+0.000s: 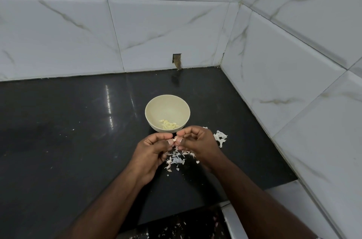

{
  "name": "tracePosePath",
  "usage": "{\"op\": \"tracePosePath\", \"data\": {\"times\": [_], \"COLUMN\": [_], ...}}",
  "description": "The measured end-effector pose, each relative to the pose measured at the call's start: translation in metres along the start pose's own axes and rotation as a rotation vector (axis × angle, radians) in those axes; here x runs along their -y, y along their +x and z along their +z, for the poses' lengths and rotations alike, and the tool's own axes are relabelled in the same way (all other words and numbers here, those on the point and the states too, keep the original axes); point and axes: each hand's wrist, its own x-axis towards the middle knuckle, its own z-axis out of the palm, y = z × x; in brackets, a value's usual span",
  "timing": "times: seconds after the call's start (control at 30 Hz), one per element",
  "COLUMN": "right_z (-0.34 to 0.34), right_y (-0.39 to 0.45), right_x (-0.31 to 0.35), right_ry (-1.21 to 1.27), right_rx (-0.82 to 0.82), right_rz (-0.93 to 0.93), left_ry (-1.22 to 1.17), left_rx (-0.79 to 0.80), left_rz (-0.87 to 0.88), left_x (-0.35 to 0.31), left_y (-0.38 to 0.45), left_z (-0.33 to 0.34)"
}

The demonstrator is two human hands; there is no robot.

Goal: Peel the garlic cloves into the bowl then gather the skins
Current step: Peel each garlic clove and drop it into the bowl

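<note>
Pinching garlic clove [175,139] between left hand [151,151] and right hand [195,141] (fingertips meeting)

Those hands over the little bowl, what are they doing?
A person is peeling garlic. The left hand and right hand pinch one small pale garlic clove between their fingertips, just in front of the round cream bowl. Several peeled yellowish cloves already lie in the bowl. Papery white skins are scattered on the glossy black counter under and beside the hands, not yet gathered.
</note>
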Motion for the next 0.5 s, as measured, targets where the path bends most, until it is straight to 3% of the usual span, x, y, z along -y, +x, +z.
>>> {"op": "tracePosePath", "data": {"times": [0.17,0.33,0.5], "right_z": [0.0007,0.0003,0.0020], "right_y": [-0.0006,0.0002,0.0010], "right_x": [0.0005,0.0022,0.0007], "right_ry": [-0.014,-0.198,-0.350], "right_rx": [-0.011,-0.071,-0.061], "right_rz": [-0.023,-0.061,-0.122], "left_ry": [-0.029,0.224,0.249], "left_rx": [0.009,-0.031,-0.017], "left_rz": [-0.047,0.085,0.098], "left_x": [0.0005,0.0020,0.0000], "left_y": [0.0001,0.0006,0.0000], "left_z": [-0.0012,-0.0007,-0.0008]}}
